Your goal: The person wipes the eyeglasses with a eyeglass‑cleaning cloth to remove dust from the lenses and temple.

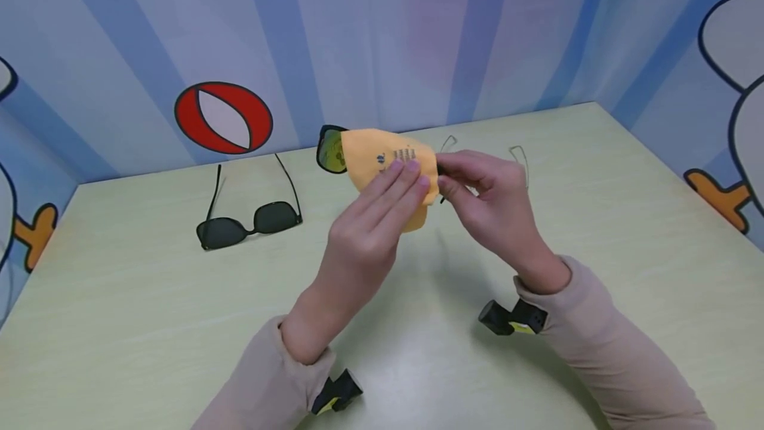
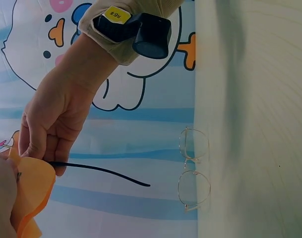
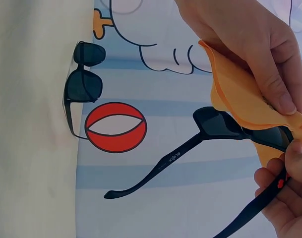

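A pair of black sunglasses is held up above the table, with a yellow-orange cleaning cloth folded over one lens. My left hand grips the cloth around that lens; its fingers lie on one side and the thumb, in the right wrist view, on the other. At the hinge end, my right hand pinches the sunglasses' frame. Both temples are unfolded; one temple points free of the hands in the right wrist view. The cloth hides most of the covered lens.
Another pair of dark sunglasses rests unfolded at the table's left. Thin wire-framed glasses stand behind the right hand. A printed fabric backdrop borders the pale table at the back and sides.
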